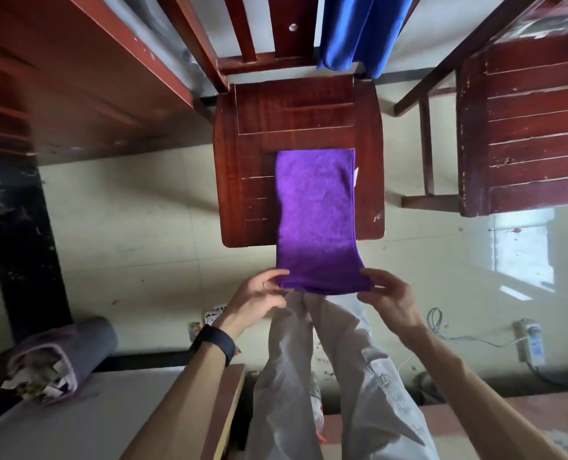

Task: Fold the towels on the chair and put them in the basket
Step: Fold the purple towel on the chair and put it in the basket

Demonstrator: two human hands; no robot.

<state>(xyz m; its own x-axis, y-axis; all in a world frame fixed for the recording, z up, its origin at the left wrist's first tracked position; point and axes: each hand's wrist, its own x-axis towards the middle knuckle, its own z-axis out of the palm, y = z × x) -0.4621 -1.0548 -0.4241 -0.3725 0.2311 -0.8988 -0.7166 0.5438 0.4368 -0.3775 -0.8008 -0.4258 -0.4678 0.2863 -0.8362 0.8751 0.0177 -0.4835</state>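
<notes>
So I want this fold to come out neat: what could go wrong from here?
Only the near corners of the purple towel are pinched, by the left hand and right hand, so the edge between them could sag. Its far end lies loose on the chair seat and may drag askew. The blue towel draped over the chair back could slide off.

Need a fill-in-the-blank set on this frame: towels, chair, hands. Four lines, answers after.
1. The towel spread on the chair seat is ____ in colour.
2. The second towel, hung over the chair back, is ____ in colour.
3. The left hand and the right hand each pinch a near ____ of the spread towel.
4. The black wristband sits on the ____ wrist.
Missing words: purple; blue; corner; left.
</notes>
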